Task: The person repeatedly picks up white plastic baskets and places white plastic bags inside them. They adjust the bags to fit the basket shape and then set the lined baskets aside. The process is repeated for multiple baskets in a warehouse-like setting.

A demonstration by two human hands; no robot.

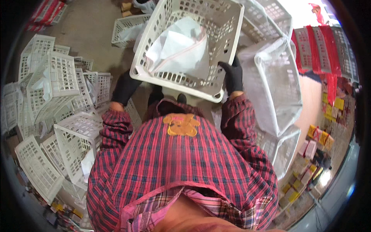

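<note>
A white perforated plastic basket (176,84) is held up in front of me, tilted, its open top facing me. Inside it lies a crumpled white sheet or bag (182,49) with a pinkish edge line. My right hand (232,76), in a black glove, grips the basket's right side, thumb over the rim. My left hand (125,88), also black-gloved, is at the lower left corner; its fingers are mostly hidden behind the basket.
White plastic baskets (52,84) lie in a jumbled heap at left. Stacked baskets wrapped in clear film (279,87) stand close at right. Baskets bound with red film (318,49) are beyond. A smaller basket (130,30) sits on the floor ahead. Yellow boxes (320,136) lie far right.
</note>
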